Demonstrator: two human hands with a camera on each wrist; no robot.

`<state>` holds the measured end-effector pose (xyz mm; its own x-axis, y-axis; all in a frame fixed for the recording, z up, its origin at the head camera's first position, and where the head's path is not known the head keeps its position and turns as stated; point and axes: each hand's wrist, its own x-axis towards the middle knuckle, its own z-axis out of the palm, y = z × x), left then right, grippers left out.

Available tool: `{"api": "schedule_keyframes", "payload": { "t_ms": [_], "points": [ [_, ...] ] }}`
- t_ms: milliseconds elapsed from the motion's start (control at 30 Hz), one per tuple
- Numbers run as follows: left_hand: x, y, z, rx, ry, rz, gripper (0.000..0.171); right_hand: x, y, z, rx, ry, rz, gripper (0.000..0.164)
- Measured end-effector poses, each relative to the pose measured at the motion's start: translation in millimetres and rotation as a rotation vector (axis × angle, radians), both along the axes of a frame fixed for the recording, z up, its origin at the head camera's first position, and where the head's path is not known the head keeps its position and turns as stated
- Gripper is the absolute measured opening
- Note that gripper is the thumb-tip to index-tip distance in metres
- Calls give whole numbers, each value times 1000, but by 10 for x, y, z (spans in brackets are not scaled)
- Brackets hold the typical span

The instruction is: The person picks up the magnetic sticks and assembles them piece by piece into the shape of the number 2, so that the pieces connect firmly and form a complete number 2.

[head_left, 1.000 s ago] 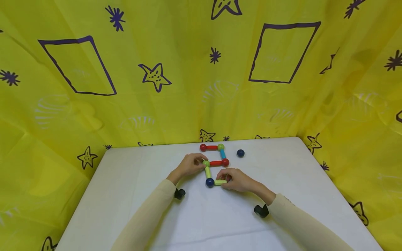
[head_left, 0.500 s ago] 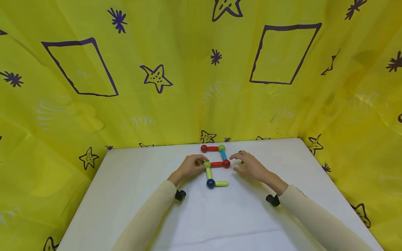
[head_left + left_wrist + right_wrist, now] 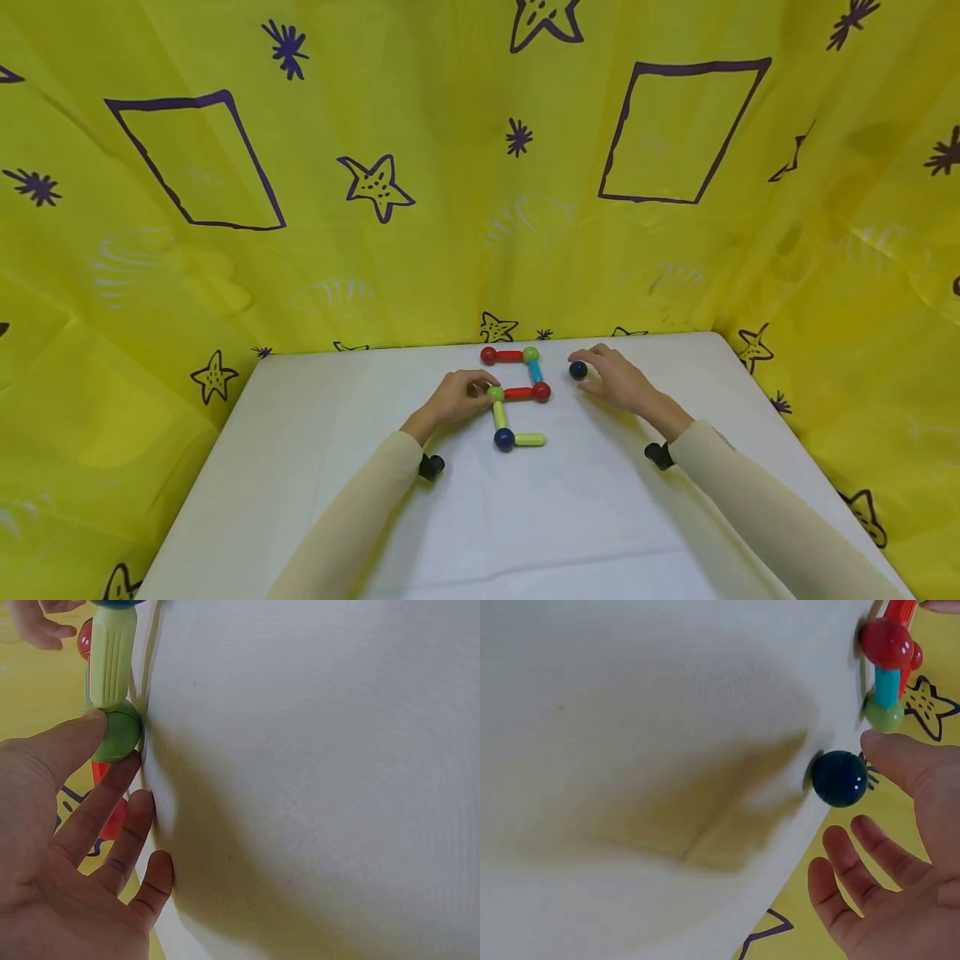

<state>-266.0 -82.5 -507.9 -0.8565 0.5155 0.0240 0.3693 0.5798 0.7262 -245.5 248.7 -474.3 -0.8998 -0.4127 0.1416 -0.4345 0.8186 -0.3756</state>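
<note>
My left hand (image 3: 453,396) pinches a green ball (image 3: 120,736) between thumb and index finger; the other fingers spread loosely below. That ball joins a red rod (image 3: 518,394) and a pale yellow-green rod (image 3: 112,660), which runs to a dark blue ball (image 3: 504,439). From there a second yellow-green rod (image 3: 530,439) points right. My right hand (image 3: 618,382) reaches around a loose dark blue ball (image 3: 839,778) on the table, thumb and fingers spread on either side with gaps showing in the right wrist view.
The figure continues from a red ball (image 3: 542,392) through a blue rod (image 3: 534,372) to a green ball (image 3: 531,355), a red rod (image 3: 510,356) and a red ball (image 3: 488,356). A yellow patterned curtain (image 3: 435,275) stands behind the white table (image 3: 315,467).
My right hand has let go of the lower yellow-green rod and moved up and right to the loose dark blue ball. The left hand stays at the green ball.
</note>
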Motion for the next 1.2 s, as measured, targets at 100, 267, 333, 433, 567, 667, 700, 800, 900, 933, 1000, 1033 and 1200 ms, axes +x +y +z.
{"api": "schedule_keyframes", "payload": {
  "t_ms": [100,267,333,433,567,667,700,800,900,933,1000,1033,1200],
  "points": [
    [6,-2,4,3,0,0,23,-66,10,-19,36,-30,-18,49],
    [0,-5,3,7,5,-4,23,-167,-21,-35,95,-93,-59,49],
    [-7,-8,0,6,10,-8,23,-203,-39,-54,115,-109,-74,48],
    [-12,-9,-4,2,11,-11,24,-243,-64,-81,132,-118,-83,46],
    [-6,-4,5,-2,3,-9,24,-262,-82,-107,142,-107,-92,42],
    [-2,-4,7,-4,-1,-8,24,-265,-85,-124,142,-92,-96,40],
    [0,-6,8,-5,0,-8,24,-268,-84,-131,141,-87,-96,39],
    [4,0,16,-2,-1,-9,24,-269,-75,-142,136,-70,-91,37],
    [7,5,23,1,-2,-9,24,-265,-72,-146,128,-62,-86,36],
    [6,6,24,0,-2,-8,24,-262,-72,-145,125,-61,-86,35],
    [3,5,19,-2,-2,-7,23,-259,-72,-142,118,-61,-84,34],
    [0,4,16,-4,-2,-6,23,-257,-71,-140,116,-61,-84,34],
    [-9,-2,-4,-6,-8,2,23,-261,-71,-126,111,-69,-72,32]
  ]
}}
